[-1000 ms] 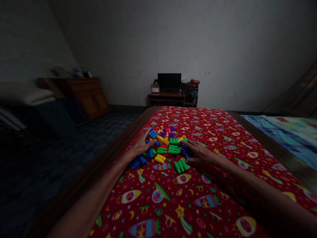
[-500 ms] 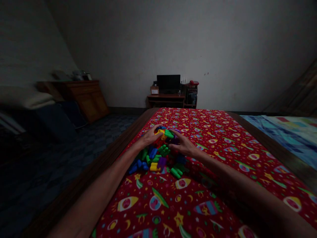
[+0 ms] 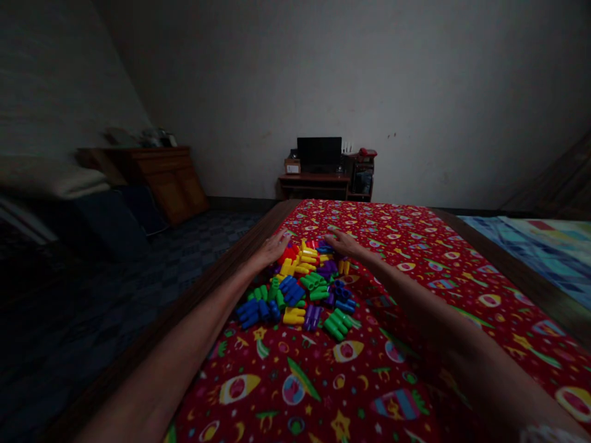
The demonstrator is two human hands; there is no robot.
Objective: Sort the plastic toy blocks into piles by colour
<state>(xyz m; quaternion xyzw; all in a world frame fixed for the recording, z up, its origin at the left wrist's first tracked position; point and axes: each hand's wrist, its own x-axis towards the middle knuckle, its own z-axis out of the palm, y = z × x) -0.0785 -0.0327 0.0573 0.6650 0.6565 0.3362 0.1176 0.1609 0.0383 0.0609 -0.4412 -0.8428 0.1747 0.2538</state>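
A loose heap of plastic toy building blocks [image 3: 292, 290] in red, yellow, green, blue and purple lies on a red cloth [image 3: 323, 375] printed with rockets and stars. My left hand [image 3: 274, 248] rests at the far left side of the heap, its fingers stretched forward beside a red block [image 3: 290, 253]. On the far right side is my right hand [image 3: 344, 243], fingers apart, close to blue and purple pieces. Neither hand holds a block. A green block [image 3: 338, 324] lies at the near right of the heap, and a blue block [image 3: 248, 314] at the near left.
Brown fabric [image 3: 221, 274] borders the cloth on the left. Ahead, a low desk [image 3: 314, 178] carries a monitor [image 3: 319, 154]. A wooden cabinet [image 3: 166, 184] stands to the left on the checkered floor [image 3: 184, 258]. Blue checked bedding [image 3: 521, 252] lies at right.
My hands have moved apart from over the heap to its two far sides, letting go of the gathered blocks. More yellow and red blocks show between them, spread out.
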